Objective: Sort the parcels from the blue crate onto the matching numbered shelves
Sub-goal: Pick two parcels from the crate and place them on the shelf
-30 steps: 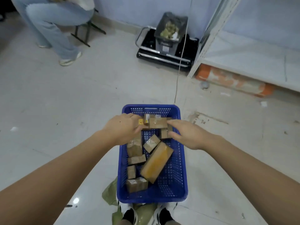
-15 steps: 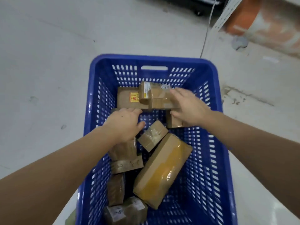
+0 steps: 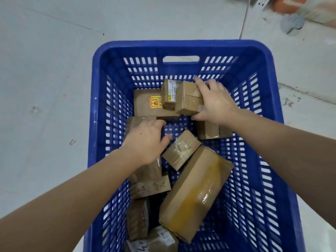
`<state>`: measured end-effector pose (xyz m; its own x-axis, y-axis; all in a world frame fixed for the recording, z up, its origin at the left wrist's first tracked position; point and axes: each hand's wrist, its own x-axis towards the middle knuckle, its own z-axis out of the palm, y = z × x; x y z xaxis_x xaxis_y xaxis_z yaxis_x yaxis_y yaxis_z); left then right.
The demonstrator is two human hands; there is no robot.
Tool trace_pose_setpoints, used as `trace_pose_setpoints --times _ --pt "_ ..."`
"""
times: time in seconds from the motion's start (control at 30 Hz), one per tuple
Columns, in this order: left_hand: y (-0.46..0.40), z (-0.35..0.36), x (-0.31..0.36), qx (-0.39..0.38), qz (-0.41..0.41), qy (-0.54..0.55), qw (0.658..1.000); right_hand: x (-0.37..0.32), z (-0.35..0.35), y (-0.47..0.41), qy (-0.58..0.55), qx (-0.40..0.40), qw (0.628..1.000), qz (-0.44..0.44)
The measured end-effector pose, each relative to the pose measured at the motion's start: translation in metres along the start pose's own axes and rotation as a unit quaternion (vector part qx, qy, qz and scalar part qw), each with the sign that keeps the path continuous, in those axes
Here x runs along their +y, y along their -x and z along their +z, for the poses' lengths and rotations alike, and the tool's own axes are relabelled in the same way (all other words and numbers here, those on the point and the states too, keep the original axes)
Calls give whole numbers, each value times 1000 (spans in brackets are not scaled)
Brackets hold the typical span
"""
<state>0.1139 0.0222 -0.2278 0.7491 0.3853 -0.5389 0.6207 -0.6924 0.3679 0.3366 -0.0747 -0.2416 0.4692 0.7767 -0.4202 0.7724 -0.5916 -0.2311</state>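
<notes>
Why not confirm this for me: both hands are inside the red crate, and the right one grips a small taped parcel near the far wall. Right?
Not quite: the crate is blue, not red. The head view shows its blue perforated walls. The rest stands: both hands are inside it, the left hand lower among the boxes, and the right hand grips a small taped parcel near the far wall.

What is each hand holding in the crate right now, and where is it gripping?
The right hand grips a small taped parcel by its right end. The left hand rests on a parcel by the left wall; no grip shows.

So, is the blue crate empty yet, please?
No. The blue crate holds several cardboard parcels, including a large yellow-taped one.
</notes>
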Motion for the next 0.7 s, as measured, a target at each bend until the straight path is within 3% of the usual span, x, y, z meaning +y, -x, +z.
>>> trace_pose_setpoints --times 0.07,0.1,0.17,0.23,0.3,0.33,0.4,0.57,0.7 --pt "12 -8 9 27 -24 91 995 -8 -15 24 -180 -2 982 57" --pt "20 -14 15 45 -43 154 986 -12 -25 39 -299 -15 950 87" --pt "32 -27 28 87 -89 293 948 -21 -45 70 -515 -53 841 159" --pt "40 -38 41 103 -131 406 898 -21 -61 96 -672 -107 700 214" --pt "42 -43 51 96 -156 485 855 -16 -69 117 -771 -156 578 217" --pt "43 -44 55 85 -161 510 841 -15 -71 127 -795 -171 542 210" --pt "42 -42 61 56 -161 536 827 -14 -68 140 -805 -174 526 212" --pt "43 -38 84 -38 -123 616 777 -11 -55 158 -797 -196 531 209" --pt "43 -40 86 -48 -97 647 755 -5 -45 170 -778 -234 548 200"
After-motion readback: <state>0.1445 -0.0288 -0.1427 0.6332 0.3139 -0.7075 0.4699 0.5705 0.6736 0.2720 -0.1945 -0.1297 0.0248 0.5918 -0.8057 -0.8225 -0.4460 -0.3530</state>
